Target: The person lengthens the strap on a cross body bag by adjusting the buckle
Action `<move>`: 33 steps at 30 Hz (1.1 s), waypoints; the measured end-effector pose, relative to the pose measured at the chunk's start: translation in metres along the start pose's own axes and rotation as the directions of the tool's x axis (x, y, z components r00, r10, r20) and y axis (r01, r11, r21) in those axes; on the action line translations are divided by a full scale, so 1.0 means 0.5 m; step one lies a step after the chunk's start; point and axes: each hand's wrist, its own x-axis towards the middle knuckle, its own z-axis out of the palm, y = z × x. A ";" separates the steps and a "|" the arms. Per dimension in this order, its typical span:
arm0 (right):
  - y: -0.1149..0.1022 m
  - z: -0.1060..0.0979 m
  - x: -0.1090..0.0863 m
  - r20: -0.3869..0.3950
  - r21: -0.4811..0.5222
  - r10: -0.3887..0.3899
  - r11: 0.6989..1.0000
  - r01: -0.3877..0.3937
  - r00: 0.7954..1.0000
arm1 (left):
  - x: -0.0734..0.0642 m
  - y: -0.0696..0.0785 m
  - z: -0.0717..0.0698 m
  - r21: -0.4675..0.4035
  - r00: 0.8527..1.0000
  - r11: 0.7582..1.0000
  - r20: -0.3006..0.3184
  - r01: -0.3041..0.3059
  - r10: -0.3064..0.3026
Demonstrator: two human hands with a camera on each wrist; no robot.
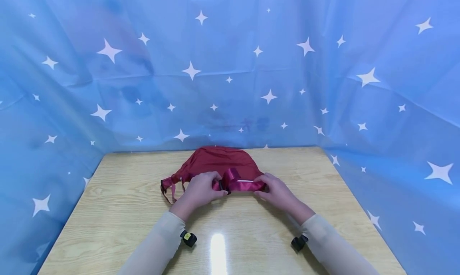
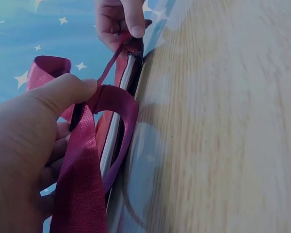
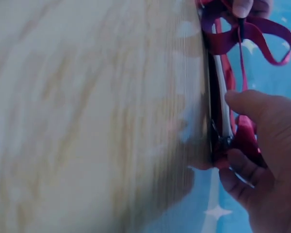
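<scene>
A dark red waist bag (image 1: 224, 159) lies on the table near its back edge, its zipper side toward me. My left hand (image 1: 203, 190) pinches the magenta webbing strap (image 2: 82, 179) at a small black buckle (image 2: 76, 115), and the strap loops up and around it. At the bag's right corner my right hand (image 1: 274, 191) grips the strap's other stretch, thumb and fingers curled round it. Between the hands the strap runs taut along the pale zipper (image 3: 222, 92). In the right wrist view, part of the right hand's grip is hidden behind its fingers.
The wooden table (image 1: 129, 227) reaches to a blue star-patterned curtain (image 1: 230, 67) at the back and both sides. Left of the left hand, a strap end with a black fitting (image 1: 163, 186) trails from the bag. Bright glare (image 1: 218, 253) shows at the front.
</scene>
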 end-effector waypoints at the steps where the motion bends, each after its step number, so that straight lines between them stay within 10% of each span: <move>1: 0.001 -0.001 0.000 0.002 -0.001 -0.001 1.000 0.001 1.000 | -0.001 0.000 -0.001 0.000 1.000 1.000 0.001 0.001 -0.001; 33: -0.094 0.060 0.025 0.055 -0.100 -0.024 0.994 0.030 0.998 | 0.002 0.005 0.002 -0.022 1.000 1.000 -0.010 -0.003 0.003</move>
